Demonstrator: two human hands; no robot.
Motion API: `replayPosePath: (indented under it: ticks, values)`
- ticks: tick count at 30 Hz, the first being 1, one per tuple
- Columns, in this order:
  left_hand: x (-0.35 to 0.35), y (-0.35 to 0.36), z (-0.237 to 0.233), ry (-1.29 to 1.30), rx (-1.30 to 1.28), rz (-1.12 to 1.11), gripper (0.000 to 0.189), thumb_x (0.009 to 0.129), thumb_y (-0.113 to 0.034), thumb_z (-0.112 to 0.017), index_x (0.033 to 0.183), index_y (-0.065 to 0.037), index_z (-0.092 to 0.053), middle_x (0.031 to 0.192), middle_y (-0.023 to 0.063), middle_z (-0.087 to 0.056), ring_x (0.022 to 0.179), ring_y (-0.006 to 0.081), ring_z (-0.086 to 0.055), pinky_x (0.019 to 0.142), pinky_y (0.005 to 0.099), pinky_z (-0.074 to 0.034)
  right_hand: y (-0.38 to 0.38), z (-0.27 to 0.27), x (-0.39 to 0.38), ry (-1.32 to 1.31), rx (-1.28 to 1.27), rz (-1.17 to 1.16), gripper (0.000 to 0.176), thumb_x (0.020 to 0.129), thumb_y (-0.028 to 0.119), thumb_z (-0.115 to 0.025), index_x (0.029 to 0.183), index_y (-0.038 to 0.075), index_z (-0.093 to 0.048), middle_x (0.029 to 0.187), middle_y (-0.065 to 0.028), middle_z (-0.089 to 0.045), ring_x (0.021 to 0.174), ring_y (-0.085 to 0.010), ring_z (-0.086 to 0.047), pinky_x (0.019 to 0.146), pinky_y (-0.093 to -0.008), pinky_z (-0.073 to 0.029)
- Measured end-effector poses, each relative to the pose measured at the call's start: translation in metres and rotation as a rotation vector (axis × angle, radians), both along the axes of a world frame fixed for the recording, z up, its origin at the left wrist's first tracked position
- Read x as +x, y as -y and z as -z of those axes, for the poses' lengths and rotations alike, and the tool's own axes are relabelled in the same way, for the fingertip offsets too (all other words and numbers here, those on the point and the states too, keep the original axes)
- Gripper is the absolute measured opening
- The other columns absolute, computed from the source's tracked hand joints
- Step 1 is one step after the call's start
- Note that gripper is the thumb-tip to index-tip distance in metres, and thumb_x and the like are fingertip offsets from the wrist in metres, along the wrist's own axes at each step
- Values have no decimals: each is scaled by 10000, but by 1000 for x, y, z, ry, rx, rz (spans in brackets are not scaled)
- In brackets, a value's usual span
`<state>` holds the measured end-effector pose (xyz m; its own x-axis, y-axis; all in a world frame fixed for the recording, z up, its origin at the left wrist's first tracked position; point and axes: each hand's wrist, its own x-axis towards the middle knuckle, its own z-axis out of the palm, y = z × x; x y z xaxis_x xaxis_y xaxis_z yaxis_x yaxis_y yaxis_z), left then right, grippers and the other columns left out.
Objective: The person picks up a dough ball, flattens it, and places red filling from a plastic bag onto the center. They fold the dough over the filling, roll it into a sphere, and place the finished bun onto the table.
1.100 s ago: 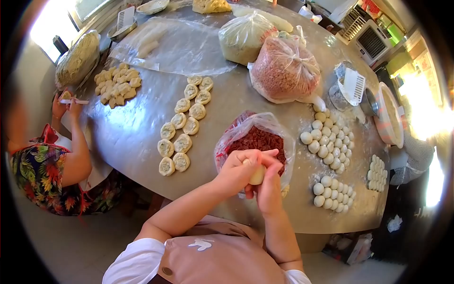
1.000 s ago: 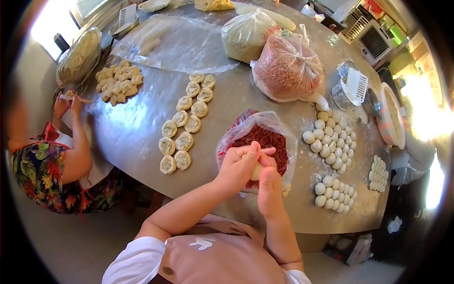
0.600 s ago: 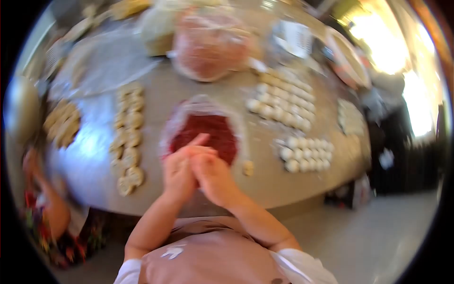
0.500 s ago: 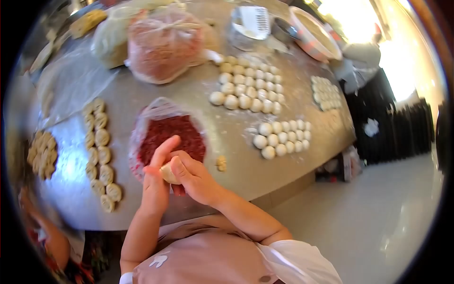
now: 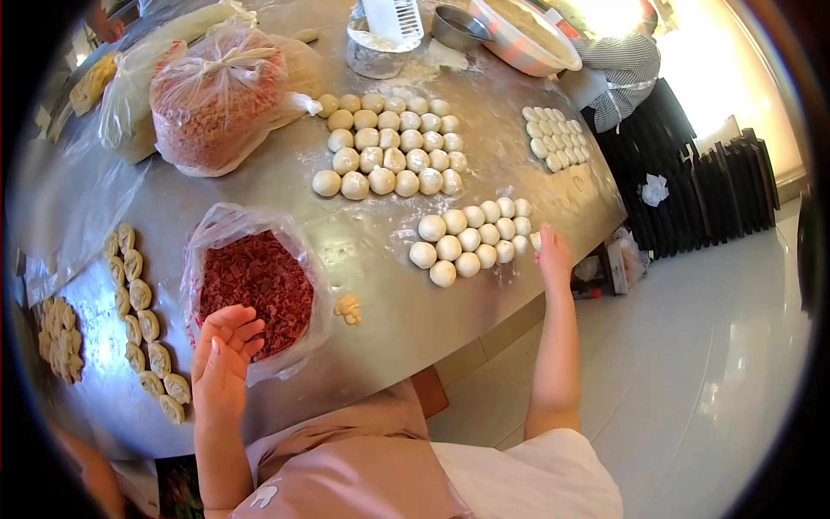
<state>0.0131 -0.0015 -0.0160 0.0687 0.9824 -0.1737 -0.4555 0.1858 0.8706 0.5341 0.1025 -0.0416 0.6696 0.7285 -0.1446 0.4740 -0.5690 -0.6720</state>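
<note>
My left hand [image 5: 226,346] hovers over the near left edge of the bag of chopped red filling [image 5: 258,290], palm up with bent fingers apart and nothing in it. My right hand [image 5: 553,256] reaches to the right end of the nearer group of white dough balls [image 5: 468,240]; its fingertips are closed on a pale dough ball [image 5: 536,241] at the group's edge. A small lump of dough scraps [image 5: 347,309] lies right of the bag.
A larger block of dough balls [image 5: 380,149], tied bags [image 5: 220,99], a metal tin [image 5: 376,52] and a basin [image 5: 525,39] stand farther back. Flattened dough pieces [image 5: 149,325] line the left. A person in striped clothing [image 5: 624,73] is at the back right.
My hands have moved apart. The right hand has carried the dough ball from above the filling to the right end of the nearer group; the left has let go. The view has shifted.
</note>
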Motion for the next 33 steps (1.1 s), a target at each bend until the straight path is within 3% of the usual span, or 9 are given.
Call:
replayPosePath:
  ticks: [3, 6, 11, 15, 18, 21, 24, 28, 33]
  values:
    - [4, 4, -9, -48, -19, 0, 481, 991, -380, -470, 1308, -20, -444, 1253, 98, -544, 1143, 211, -546, 947, 344, -440, -10, 2, 5, 372, -158, -39, 672, 921, 588, -423, 1071, -42, -603, 1011, -230, -665, 959, -337, -648, 827, -416, -490]
    - [1, 9, -13, -66, -20, -1, 477, 989, -375, -474, 1297, -11, -447, 1244, 100, -547, 1138, 211, -549, 947, 343, -440, -20, -8, -7, 423, -325, -8, 724, 938, 599, -344, 1101, -57, -603, 1139, -281, -622, 1134, -412, -563, 950, -454, -434]
    - [-3, 15, -10, -31, -38, 27, 475, 982, -374, -492, 1279, -5, -458, 1240, 107, -556, 1132, 212, -556, 951, 346, -440, -33, 48, 38, 277, -387, -49, 721, 973, 564, -249, 1115, -48, -602, 1131, -287, -620, 1133, -407, -565, 974, -448, -427]
    - [1, 17, -13, -5, -31, 66, 463, 979, -362, -509, 1276, -10, -470, 1236, 110, -573, 1132, 216, -564, 953, 353, -439, -26, -7, -7, -51, -448, -64, 684, 995, 523, -216, 1141, -31, -590, 1148, -278, -611, 1142, -419, -554, 988, -461, -412]
    - [-11, 25, -19, -6, 14, 36, 444, 984, -345, -500, 1277, -11, -475, 1218, 105, -582, 1121, 215, -570, 940, 346, -446, -11, 50, 49, 495, -42, -110, 622, 1006, 495, -235, 1161, -3, -575, 1095, -231, -632, 1081, -380, -591, 938, -453, -442]
    - [-41, 39, -11, -6, 10, -141, 391, 998, -308, -483, 1265, -23, -495, 1201, 93, -590, 1100, 205, -577, 911, 334, -456, 10, -8, -21, 305, 137, 124, 559, 1011, 469, -279, 1204, 23, -554, 1065, -183, -644, 1033, -314, -613, 897, -412, -462]
    - [-84, 60, 15, -104, -78, -423, 334, 1007, -275, -475, 1241, -41, -523, 1188, 75, -593, 1080, 183, -576, 886, 313, -451, 20, -43, -128, -181, 138, -113, 493, 1011, 432, -365, 1135, 23, -611, 1066, -154, -661, 1006, -253, -619, 900, -358, -458]
    - [-125, 98, 39, -371, -149, -733, 291, 1012, -256, -476, 1212, -59, -556, 1175, 52, -592, 1076, 146, -558, 875, 289, -426, 33, -33, -259, -57, 343, -1005, 266, 882, 251, -656, 1060, 59, -612, 879, -143, -663, 853, -282, -667, 697, -346, -536]
    - [-134, 141, 56, -1099, -161, -883, 330, 983, -167, -533, 1267, 2, -526, 1211, 92, -559, 1105, 171, -503, 977, 294, -372, 31, -22, -381, 3, 459, -1423, 351, 835, 264, -682, 1081, 34, -584, 1075, -162, -587, 1015, -333, -579, 847, -412, -482]
